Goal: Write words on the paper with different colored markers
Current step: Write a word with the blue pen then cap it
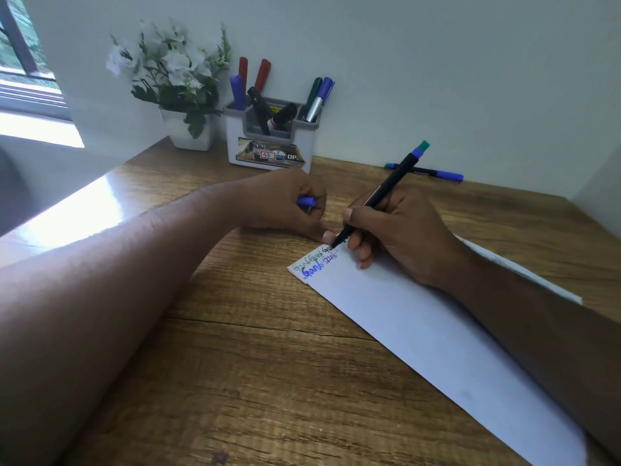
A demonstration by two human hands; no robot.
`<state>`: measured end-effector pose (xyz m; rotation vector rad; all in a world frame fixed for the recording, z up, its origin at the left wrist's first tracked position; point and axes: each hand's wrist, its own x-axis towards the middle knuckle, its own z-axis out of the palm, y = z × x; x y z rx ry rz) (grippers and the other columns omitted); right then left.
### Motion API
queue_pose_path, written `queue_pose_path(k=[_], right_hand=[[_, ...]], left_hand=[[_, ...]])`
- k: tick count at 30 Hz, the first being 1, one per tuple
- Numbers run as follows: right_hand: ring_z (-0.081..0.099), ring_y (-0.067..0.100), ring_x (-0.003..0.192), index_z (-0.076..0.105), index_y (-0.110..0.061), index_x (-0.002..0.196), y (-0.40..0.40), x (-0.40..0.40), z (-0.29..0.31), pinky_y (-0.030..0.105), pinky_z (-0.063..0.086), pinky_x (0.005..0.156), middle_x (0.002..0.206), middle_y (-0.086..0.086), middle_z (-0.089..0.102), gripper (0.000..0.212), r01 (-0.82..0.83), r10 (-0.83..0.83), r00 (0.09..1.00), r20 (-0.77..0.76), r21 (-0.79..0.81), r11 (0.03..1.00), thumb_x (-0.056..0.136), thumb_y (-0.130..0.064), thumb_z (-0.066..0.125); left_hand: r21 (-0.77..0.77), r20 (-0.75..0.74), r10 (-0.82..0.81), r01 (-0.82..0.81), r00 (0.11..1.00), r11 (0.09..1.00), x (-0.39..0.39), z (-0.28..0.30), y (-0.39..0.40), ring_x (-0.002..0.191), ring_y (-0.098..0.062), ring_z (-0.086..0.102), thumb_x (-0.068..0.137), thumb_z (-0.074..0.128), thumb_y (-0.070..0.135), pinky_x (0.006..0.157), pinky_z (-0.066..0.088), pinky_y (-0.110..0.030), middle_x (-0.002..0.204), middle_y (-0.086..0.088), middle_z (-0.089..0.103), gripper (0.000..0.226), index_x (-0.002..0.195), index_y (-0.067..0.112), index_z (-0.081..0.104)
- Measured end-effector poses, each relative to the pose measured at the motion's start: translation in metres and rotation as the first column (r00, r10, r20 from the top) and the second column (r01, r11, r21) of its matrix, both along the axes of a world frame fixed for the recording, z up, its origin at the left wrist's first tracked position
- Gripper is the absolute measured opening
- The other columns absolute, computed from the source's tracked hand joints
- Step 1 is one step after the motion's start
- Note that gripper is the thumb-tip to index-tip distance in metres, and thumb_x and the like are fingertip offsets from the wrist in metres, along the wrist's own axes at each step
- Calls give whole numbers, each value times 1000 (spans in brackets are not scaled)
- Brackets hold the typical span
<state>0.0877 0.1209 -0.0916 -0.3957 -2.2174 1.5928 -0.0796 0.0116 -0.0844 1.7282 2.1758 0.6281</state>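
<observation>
- Nearest the camera, both forearms are seen reaching in over the wooden worktop [268, 364], the left from the lower left, the right from the lower right.
- White paper [420, 331] lies at a slant on the worktop, partly under the right forearm.
- At the paper's far corner, short words [314, 265] are written in green, blue and a dark colour.
- A black-barrelled marker [376, 200] is gripped by the right hand [400, 230], its tip set on the paper at the end of the top line; a blue and green cap sits on its upper end.
- A blue cap [306, 201] is held in the curled grip of the left hand [289, 203], which rests at the paper's corner, one fingertip just beside the marker tip.
- Another marker [426, 171], with blue and teal ends, lies on the worktop near the wall.
- A white and grey holder [268, 142] with red, blue, green and black markers is placed against the wall, beside a white pot of white flowers [174, 72].
</observation>
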Motion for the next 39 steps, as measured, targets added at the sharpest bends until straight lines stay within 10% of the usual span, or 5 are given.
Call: queue_pose_path(k=[9,18,27,30,39], right_hand=[[53,17,37,66,3,71,2,-1,0,25,48,39,53,11,62,19,41,-50,995,-82,-106,993,89,-4,60],[61,13,48,64,-3,84,12,-4,2,25,52,47,63,9,68,22,3,-109,972,-209,-450,893,95,-14,49],[67,17,53,63,-10,83,17,-5,-2,26,55,50,72,15,72,7,-49,-75,949,-305,-379,924,81,-5,68],[66,17,54,59,8,99,15,-7,-5,27,55,51,73,15,72,37,-29,-65,959,-275,-323,946,71,-9,73],[62,21,50,65,-2,83,1,-6,0,32,56,51,66,15,67,10,-12,-7,960,-279,-68,998,79,5,70]], left_hand=[[-16,26,11,-10,1000,1000,2,1,-2,64,-6,53,73,74,45,61,41,-25,73,2,61,34,81,14,63],[150,445,-5,-69,896,986,7,8,-6,60,-16,43,100,44,29,58,37,-23,63,0,54,32,93,11,68],[241,511,-19,-122,859,963,8,5,-5,58,-7,49,84,65,20,54,43,-14,72,-1,66,13,90,9,69],[251,625,-94,-85,775,964,17,3,2,57,-10,44,89,59,17,53,40,-19,77,1,63,18,102,7,64],[301,763,-78,-246,641,922,34,0,11,42,-7,39,102,36,12,42,30,-21,70,-1,59,16,104,14,52]])
